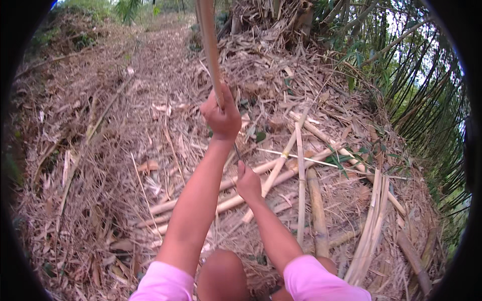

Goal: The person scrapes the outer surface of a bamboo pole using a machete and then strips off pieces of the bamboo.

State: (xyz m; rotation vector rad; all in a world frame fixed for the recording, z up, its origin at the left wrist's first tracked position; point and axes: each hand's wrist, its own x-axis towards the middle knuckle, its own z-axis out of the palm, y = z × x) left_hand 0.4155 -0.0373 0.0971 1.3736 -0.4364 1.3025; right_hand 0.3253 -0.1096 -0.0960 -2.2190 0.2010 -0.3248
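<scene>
Bamboo piece (210, 50), long and pale, rises from the left grip (222, 119), whose fingers wrap around its lower part; its far end runs beyond the view. Below and right of that grip, the right grip (248, 185) is curled around something mostly hidden, with a thin dark tool (237, 151) showing above it, too small to identify. Just behind the right grip, pale bamboo poles (273, 183) cross on the ground (100, 150), strewn with dry leaves. Farther right of it lies a bundle of split strips (370, 228); beyond that, green bamboo stems (422, 95) stand. Pink sleeves (168, 282) and bare knees (221, 276) sit below both grips.
</scene>
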